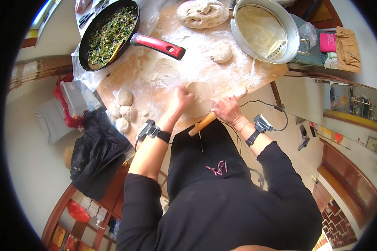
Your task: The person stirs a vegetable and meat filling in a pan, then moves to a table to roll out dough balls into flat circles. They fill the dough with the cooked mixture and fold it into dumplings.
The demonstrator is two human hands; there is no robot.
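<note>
My right hand (227, 108) is closed around a wooden rolling pin (202, 124), whose near end juts past the table's front edge. Under and beside it lies a thin round of dough (201, 98) on the floured board (172, 59). The fingers of my left hand (180, 99) are curled on the round's left edge, with the thumb over the dough. Another flat dough round (144, 109) rests left of that wrist. Several small dough balls (125, 98) sit in a cluster at the board's left edge. Farther back is a thicker piece of dough (221, 52).
A black frying pan (137, 18) of chopped green filling stands back left, its red handle (160, 45) reaching over the board. At the back are a large dough lump (201, 15) and a metal steamer pot (293, 28) with a cloth liner. Scissors (86, 19) lie behind the pan.
</note>
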